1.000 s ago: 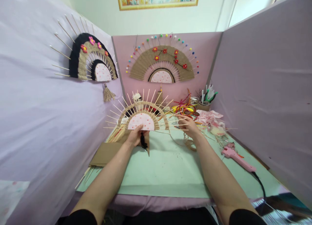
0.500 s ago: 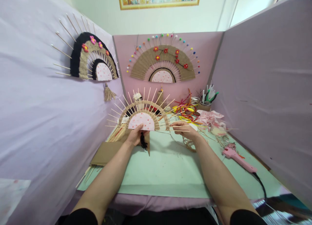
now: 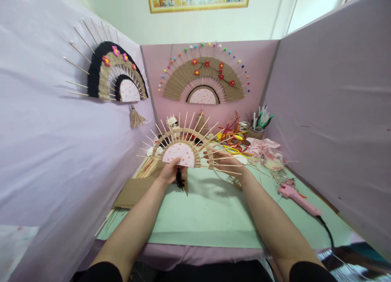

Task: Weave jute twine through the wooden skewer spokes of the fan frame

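Note:
My left hand point(image 3: 170, 172) is closed on the bottom edge of a half-round stick fan point(image 3: 179, 152), thumb on its pink dotted centre. Thin wooden sticks radiate from that centre, with two arched bands of brown twine woven across them. A black tassel point(image 3: 180, 179) hangs below the centre, beside my left hand. At the fan's right end, my right hand point(image 3: 227, 162) is behind the lowest sticks, its fingers stretched towards the outer woven band and partly hidden by it. Loose twine point(image 3: 234, 181) trails below my right wrist, partly covered.
A pink glue gun point(image 3: 299, 198) with a black cord lies at the right. Brown folded card point(image 3: 131, 192) and a bundle of sticks point(image 3: 147, 166) are at the left. Coloured pipe cleaners point(image 3: 233, 139) crowd the back. Finished fans hang on the left panel and back panel point(image 3: 146, 54).
The fan has tilted, its right end dropping slightly and its left end shifting right. My right hand has gone from pinching at the right-hand sticks to reaching behind them with fingers extended.

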`<action>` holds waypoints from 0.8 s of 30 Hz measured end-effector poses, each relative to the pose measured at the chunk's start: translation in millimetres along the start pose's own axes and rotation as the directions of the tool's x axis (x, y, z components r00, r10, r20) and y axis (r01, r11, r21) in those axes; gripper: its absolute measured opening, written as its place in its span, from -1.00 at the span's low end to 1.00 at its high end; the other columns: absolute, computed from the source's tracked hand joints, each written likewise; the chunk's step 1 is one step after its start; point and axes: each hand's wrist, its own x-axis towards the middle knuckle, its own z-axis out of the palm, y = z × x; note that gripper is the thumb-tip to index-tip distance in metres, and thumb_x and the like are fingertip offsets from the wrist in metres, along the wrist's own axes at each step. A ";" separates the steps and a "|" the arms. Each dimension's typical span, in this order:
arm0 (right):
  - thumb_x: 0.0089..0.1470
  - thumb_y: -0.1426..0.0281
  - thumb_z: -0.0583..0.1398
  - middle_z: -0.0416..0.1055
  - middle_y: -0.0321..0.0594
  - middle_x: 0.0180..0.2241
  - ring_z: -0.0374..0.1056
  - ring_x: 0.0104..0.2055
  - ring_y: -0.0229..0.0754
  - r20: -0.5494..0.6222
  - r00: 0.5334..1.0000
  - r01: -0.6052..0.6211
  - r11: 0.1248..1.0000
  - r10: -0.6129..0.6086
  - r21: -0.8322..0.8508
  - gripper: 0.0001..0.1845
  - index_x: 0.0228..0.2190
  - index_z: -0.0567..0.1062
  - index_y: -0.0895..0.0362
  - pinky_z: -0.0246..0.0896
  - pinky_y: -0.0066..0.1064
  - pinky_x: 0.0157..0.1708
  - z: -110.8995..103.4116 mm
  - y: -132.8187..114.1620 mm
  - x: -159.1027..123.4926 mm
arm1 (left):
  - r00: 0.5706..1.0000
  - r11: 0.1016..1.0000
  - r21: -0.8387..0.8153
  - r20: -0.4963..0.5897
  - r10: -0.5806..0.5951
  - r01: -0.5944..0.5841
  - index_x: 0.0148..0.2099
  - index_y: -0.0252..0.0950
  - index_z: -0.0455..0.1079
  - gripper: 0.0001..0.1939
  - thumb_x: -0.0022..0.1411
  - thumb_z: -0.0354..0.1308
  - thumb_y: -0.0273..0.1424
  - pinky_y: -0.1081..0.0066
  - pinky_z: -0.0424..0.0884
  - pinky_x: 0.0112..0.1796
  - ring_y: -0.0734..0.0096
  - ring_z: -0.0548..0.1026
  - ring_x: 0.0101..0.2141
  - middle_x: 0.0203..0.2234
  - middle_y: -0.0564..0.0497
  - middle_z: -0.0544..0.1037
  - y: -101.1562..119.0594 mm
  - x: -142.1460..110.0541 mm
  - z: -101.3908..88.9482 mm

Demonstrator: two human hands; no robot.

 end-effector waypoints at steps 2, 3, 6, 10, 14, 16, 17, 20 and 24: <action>-0.21 0.33 0.28 0.31 -0.09 0.03 0.24 0.04 -0.01 0.051 0.999 -0.006 1.000 0.005 0.026 -0.44 -0.07 0.40 0.09 0.14 -0.14 0.00 7.3 2.0 -0.3 | 1.000 1.000 -0.006 0.002 -0.001 0.001 -0.21 -0.36 0.37 -0.85 0.12 0.10 -0.51 0.52 0.47 -0.43 0.47 0.50 -0.47 -0.45 -0.03 0.54 -0.8 0.7 -0.6; -0.22 0.31 0.28 0.30 -0.08 0.03 0.24 0.04 0.00 0.070 0.998 0.001 0.999 -0.004 0.040 -0.43 -0.08 0.40 0.10 0.13 -0.13 0.01 11.1 2.9 -0.6 | 1.000 1.000 -0.009 0.004 -0.002 0.002 -0.21 -0.36 0.37 -0.85 0.11 0.11 -0.51 0.52 0.47 -0.43 0.48 0.49 -0.48 -0.45 -0.02 0.54 -1.3 1.2 -0.9; -0.25 0.28 0.28 0.31 -0.10 0.02 0.25 0.03 0.00 0.070 0.997 0.031 0.997 -0.036 0.072 -0.40 -0.08 0.39 0.08 0.13 -0.12 0.01 21.6 4.7 -0.9 | 1.000 1.000 -0.013 0.003 -0.001 0.002 -0.20 -0.36 0.37 -0.83 0.10 0.13 -0.51 0.53 0.47 -0.43 0.49 0.49 -0.48 -0.44 -0.02 0.54 -3.3 2.9 -2.0; -0.31 0.29 0.32 0.34 -0.11 -0.03 0.28 0.00 0.02 0.053 0.998 0.024 0.996 -0.028 0.082 -0.35 -0.08 0.37 0.04 0.20 -0.11 -0.05 31.3 4.5 0.6 | 1.000 1.000 0.007 -0.014 -0.028 0.028 -0.15 -0.36 0.37 -0.77 0.08 0.15 -0.50 0.48 0.47 -0.34 0.46 0.50 -0.43 -0.40 -0.04 0.55 -6.0 4.0 -3.0; -0.27 0.31 0.33 0.36 -0.10 -0.05 0.32 -0.04 0.01 0.027 1.000 -0.003 0.993 0.000 0.115 -0.42 -0.12 0.38 0.04 0.22 -0.08 -0.07 35.6 5.0 1.3 | 0.999 0.998 0.037 0.005 -0.046 0.046 -0.13 -0.35 0.36 -0.74 0.08 0.16 -0.47 0.40 0.47 -0.27 0.42 0.51 -0.40 -0.37 -0.06 0.55 -6.5 4.3 -3.6; -0.24 0.35 0.32 0.36 -0.11 -0.05 0.33 -0.04 -0.02 0.011 0.999 -0.035 0.990 0.034 0.137 -0.45 -0.12 0.38 0.05 0.20 -0.08 -0.04 35.5 6.5 1.8 | 0.999 0.997 0.050 -0.001 -0.050 0.050 -0.13 -0.34 0.36 -0.74 0.07 0.17 -0.46 0.37 0.48 -0.28 0.42 0.51 -0.42 -0.38 -0.06 0.55 -6.1 5.2 -3.6; -0.22 0.38 0.32 0.36 -0.12 -0.04 0.33 -0.03 -0.03 -0.002 0.999 -0.045 0.987 0.045 0.152 -0.47 -0.12 0.38 0.05 0.18 -0.08 -0.01 35.1 7.6 2.4 | 0.999 0.997 0.056 -0.006 -0.051 0.051 -0.14 -0.34 0.36 -0.74 0.07 0.17 -0.45 0.35 0.48 -0.28 0.41 0.50 -0.42 -0.38 -0.06 0.55 -5.9 5.9 -3.4; -0.18 0.45 0.29 0.35 -0.16 -0.03 0.33 -0.04 -0.06 -0.053 0.997 -0.039 0.982 0.049 0.184 -0.50 -0.12 0.37 0.05 0.14 -0.10 0.03 33.8 11.7 5.6 | 1.000 0.998 0.063 -0.010 -0.021 0.022 -0.14 -0.34 0.36 -0.74 0.10 0.15 -0.36 0.30 0.47 -0.27 0.36 0.50 -0.39 -0.37 -0.09 0.55 -5.5 9.7 -2.1; -0.14 0.47 0.27 0.37 -0.18 -0.04 0.33 -0.04 -0.06 -0.108 0.993 0.057 0.983 -0.039 0.177 -0.52 -0.11 0.36 0.03 0.11 -0.10 0.05 34.2 15.2 10.3 | 0.983 0.975 0.139 -0.038 0.178 -0.171 -0.10 -0.32 0.34 -0.65 0.15 0.05 -0.19 0.25 0.40 -0.16 0.29 0.49 -0.24 -0.25 -0.13 0.52 -5.4 17.0 -2.7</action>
